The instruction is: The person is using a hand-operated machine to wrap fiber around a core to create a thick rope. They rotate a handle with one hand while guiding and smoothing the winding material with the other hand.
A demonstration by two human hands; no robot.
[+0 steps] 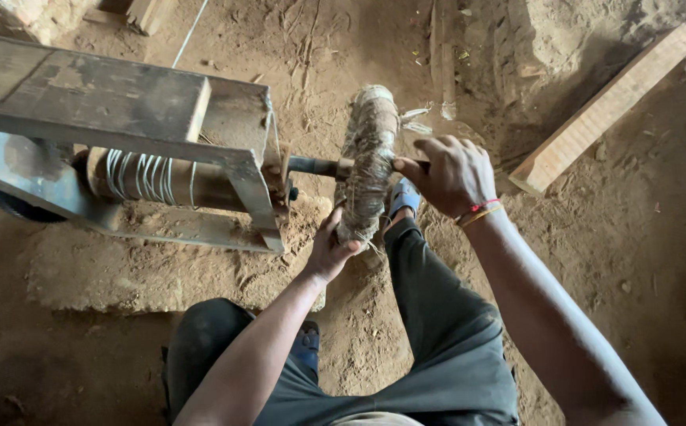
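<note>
My right hand [453,173] is closed, fingers curled around something thin at the right face of a thick bundle of rough, brownish fibre rope [368,162]; what I grip there is hidden under my fingers. Red and orange threads circle that wrist. My left hand [331,251] cups the bundle's lower end from below, fingers bent up against the fibres, thumb pressed to its side. The bundle stands nearly upright between my hands, wound on a dark metal shaft [315,166] that runs left into a grey metal frame [122,106]. Inside the frame lies a rusty drum [153,180] with loops of pale wire wrapped around it. My legs in dark trousers stretch forward under my arms, a blue sandal [403,196] showing just beneath my right hand. Everything rests on sandy ground; a long wooden plank [603,106] lies to the right, well apart.
</note>
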